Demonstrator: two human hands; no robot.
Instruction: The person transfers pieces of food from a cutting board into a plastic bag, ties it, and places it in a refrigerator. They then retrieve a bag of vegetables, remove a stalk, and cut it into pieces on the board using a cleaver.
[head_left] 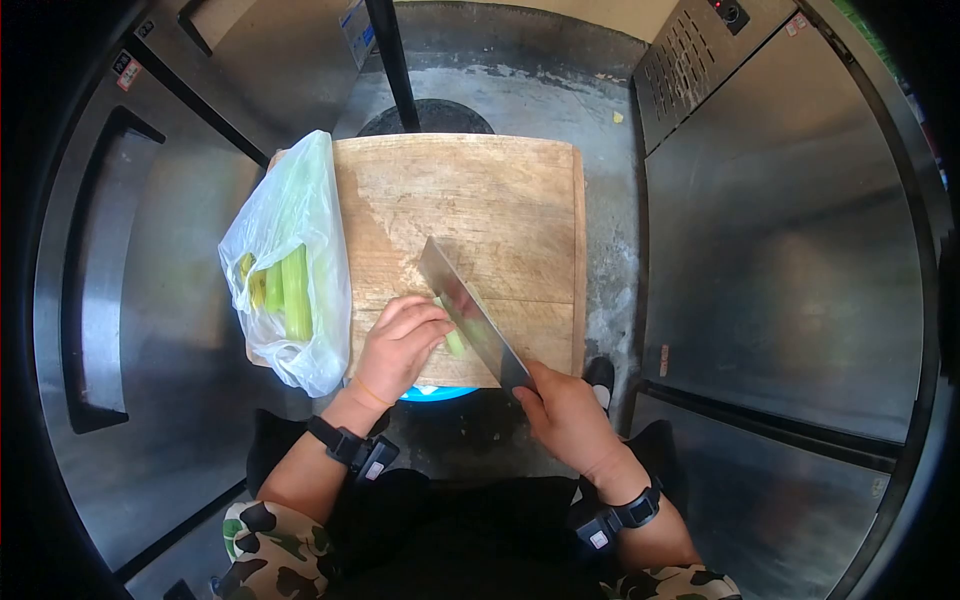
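Note:
My right hand (563, 415) is closed around the handle of a cleaver (470, 315), whose broad blade slants up and left over the wooden cutting board (470, 200). Just left of the blade, my left hand (403, 345) has its fingers curled over a short piece of celery (455, 342) near the board's front edge. Part of that piece is hidden under the fingers and behind the blade. On the board's left side lies a clear plastic bag (320, 200) with several celery stalks (295, 290) showing at its opening.
Steel cabinets stand close on the left (185, 270) and on the right (780, 260). Below the board's front edge, the rim of a blue container (440, 394) shows. A black pole (393, 65) rises from a round dark base (440, 115) behind the board.

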